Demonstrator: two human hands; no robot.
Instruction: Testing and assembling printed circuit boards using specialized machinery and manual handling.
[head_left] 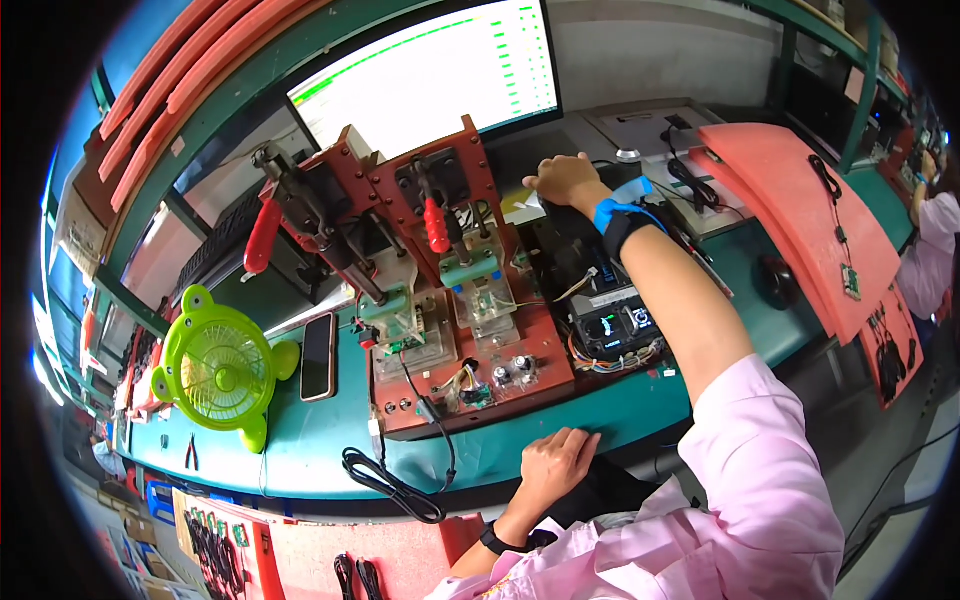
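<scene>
My right hand (570, 182) reaches over the bench, past the red test fixture (540, 365), with fingers curled near a dark item below the monitor. Its palm is hidden. A blue strap and a black band circle that wrist. My left hand (558, 465) is curled at the bench's front edge, just below the fixture, and its palm is hidden too. Two toggle clamps with red handles stand on the fixture, the left handle (262, 237) and the right handle (436, 224). Beneath them, a circuit board (398, 318) sits in the left clear nest.
A green fan (222, 377) and a phone (319, 357) are left of the fixture. A coiled black cable (395, 490) hangs over the front edge. Behind stands a lit monitor (430, 75). Pink foam sheets (780, 200), a black mouse (775, 281) and a device with wires (612, 325) lie rightward.
</scene>
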